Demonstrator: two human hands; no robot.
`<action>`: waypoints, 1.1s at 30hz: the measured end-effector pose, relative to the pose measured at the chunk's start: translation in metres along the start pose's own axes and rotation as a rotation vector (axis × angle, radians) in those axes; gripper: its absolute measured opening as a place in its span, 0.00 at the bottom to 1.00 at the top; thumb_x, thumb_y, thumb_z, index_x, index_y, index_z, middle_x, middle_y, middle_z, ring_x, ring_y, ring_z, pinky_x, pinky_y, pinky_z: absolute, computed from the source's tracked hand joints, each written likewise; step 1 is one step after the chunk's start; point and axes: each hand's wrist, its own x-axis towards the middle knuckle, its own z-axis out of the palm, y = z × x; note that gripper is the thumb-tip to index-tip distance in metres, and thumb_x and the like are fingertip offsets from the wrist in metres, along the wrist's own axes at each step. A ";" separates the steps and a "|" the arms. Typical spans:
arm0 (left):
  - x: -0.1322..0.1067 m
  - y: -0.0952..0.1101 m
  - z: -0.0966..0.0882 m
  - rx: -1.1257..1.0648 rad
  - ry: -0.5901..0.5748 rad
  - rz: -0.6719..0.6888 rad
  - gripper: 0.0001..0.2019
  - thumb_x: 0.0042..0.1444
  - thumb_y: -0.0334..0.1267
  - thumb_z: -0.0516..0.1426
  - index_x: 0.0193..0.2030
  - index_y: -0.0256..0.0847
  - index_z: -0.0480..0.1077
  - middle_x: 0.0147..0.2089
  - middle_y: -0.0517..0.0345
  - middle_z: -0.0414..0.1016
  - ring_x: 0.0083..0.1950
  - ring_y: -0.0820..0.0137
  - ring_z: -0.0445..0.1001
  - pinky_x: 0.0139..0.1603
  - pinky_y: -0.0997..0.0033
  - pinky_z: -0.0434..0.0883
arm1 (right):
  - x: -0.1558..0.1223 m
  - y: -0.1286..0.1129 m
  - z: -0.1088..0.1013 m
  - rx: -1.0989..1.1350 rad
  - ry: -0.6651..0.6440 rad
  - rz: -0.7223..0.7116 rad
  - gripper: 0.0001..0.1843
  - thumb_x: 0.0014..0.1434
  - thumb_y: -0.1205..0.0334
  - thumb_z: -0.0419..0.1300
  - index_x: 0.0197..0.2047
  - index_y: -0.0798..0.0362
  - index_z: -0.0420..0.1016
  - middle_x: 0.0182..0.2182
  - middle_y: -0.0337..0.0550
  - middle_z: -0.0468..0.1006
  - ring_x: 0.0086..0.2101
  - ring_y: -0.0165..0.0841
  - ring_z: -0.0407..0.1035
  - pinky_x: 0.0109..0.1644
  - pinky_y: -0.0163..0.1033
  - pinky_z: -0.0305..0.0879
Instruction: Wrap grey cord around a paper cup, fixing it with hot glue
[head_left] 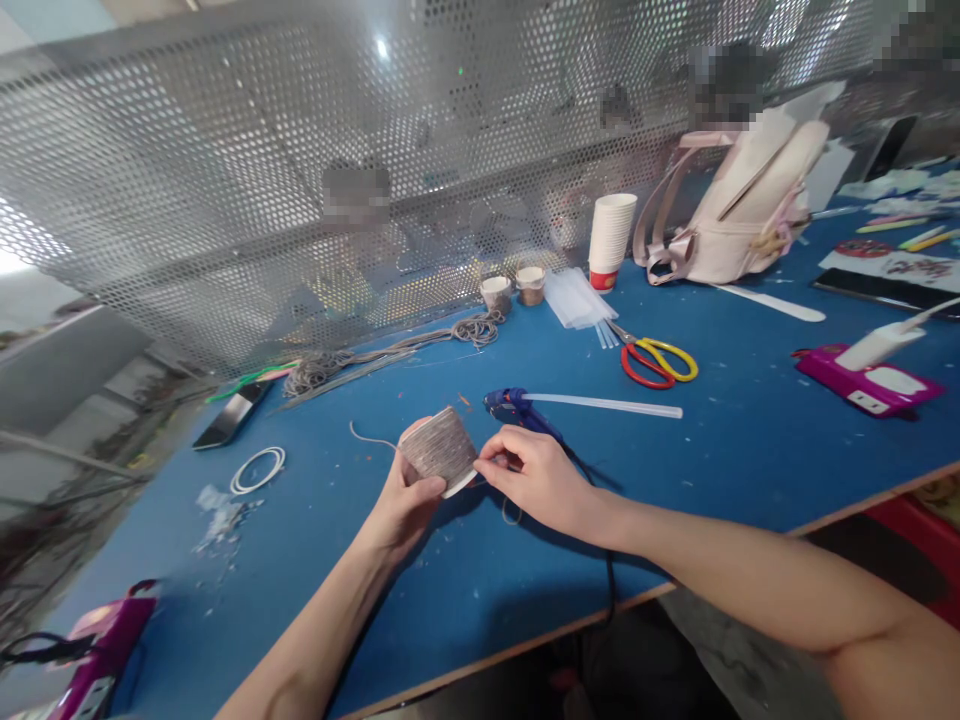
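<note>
My left hand (409,500) is closed around a paper cup (439,447) wound with grey-brown cord, tilted on its side above the blue table. The white rim points down toward me. A loose cord end (371,438) sticks out to the left of the cup. Beside the rim, my right hand (536,475) pinches thin cord between thumb and forefinger; a small loop of cord (511,512) hangs below it. Just behind my right hand lies a blue glue gun (517,405) with a long clear glue stick (604,403) in it.
Scissors (660,362) with red and yellow handles, stacked paper cups (613,240), two small wrapped cups (531,285) and grey cord bundles (322,370) lie toward the perforated screen (225,200). A pink backpack (727,220) and purple power strip (866,380) are right; a phone (231,415) left.
</note>
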 end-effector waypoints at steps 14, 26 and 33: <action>-0.003 0.005 -0.003 0.001 -0.032 -0.018 0.40 0.37 0.35 0.69 0.60 0.51 0.63 0.63 0.49 0.68 0.59 0.51 0.71 0.58 0.47 0.69 | 0.000 -0.001 -0.001 0.019 -0.010 0.008 0.06 0.57 0.69 0.61 0.28 0.53 0.72 0.26 0.36 0.73 0.26 0.27 0.66 0.33 0.33 0.63; -0.003 0.002 -0.004 0.008 -0.050 -0.024 0.40 0.37 0.36 0.70 0.60 0.50 0.63 0.60 0.49 0.71 0.61 0.50 0.69 0.61 0.48 0.67 | -0.001 -0.001 -0.001 0.059 0.014 0.006 0.08 0.58 0.68 0.60 0.27 0.53 0.71 0.26 0.37 0.74 0.27 0.28 0.67 0.33 0.33 0.63; -0.005 0.004 -0.004 0.017 -0.066 -0.033 0.39 0.39 0.36 0.69 0.60 0.50 0.63 0.60 0.49 0.71 0.60 0.49 0.70 0.59 0.48 0.69 | -0.001 0.000 0.000 0.051 0.007 0.019 0.07 0.58 0.68 0.61 0.28 0.53 0.72 0.26 0.37 0.75 0.27 0.27 0.67 0.32 0.33 0.63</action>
